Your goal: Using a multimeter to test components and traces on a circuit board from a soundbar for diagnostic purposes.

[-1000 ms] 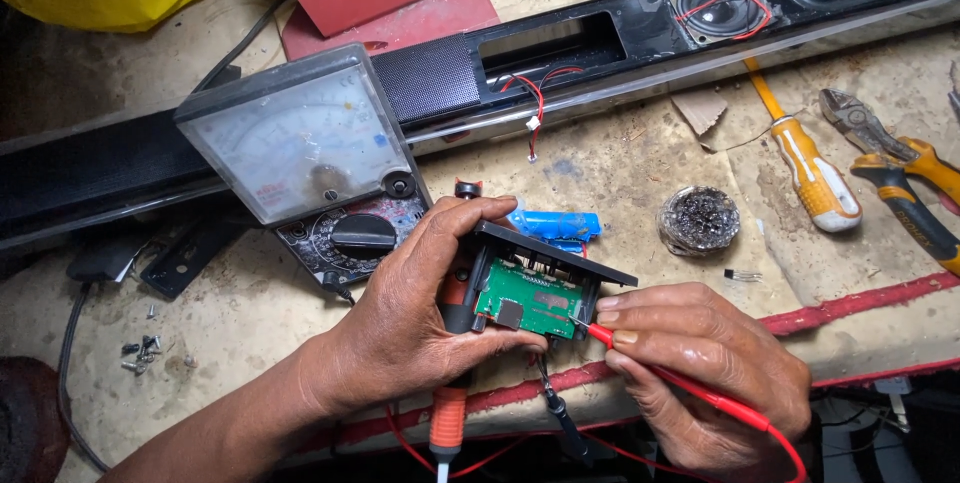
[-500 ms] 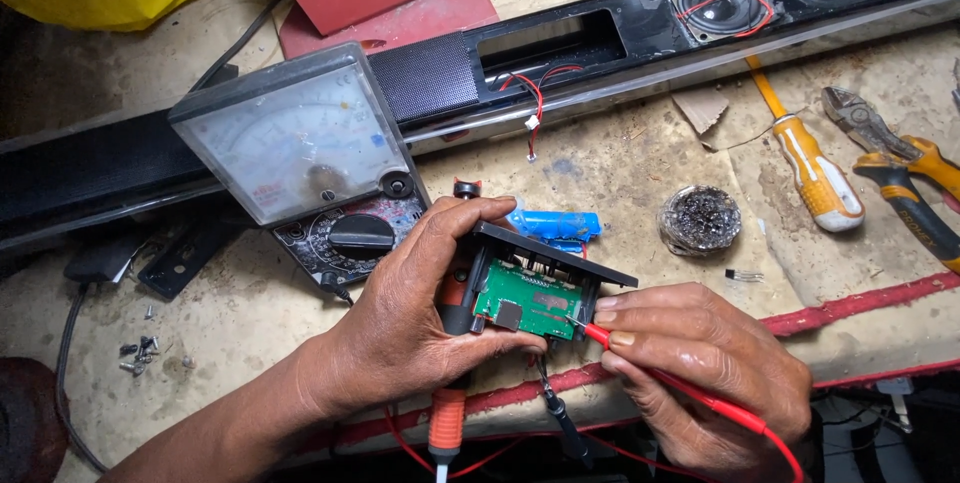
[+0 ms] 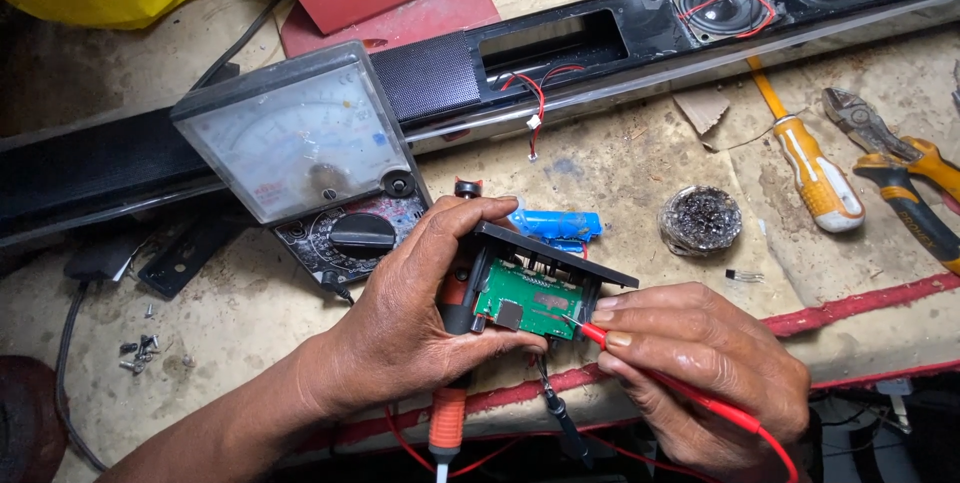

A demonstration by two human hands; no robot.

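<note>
Far across the bench lies the long black speaker bar, with the analogue meter propped nearer on the left. My left hand is closed around the small green circuit board in its black frame, held up near the bench's front edge. My right hand pinches the red probe, its tip touching the board's right side.

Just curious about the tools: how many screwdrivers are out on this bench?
1: an orange-and-white screwdriver lies at the right, beside the pliers. Others may be hidden.
</note>
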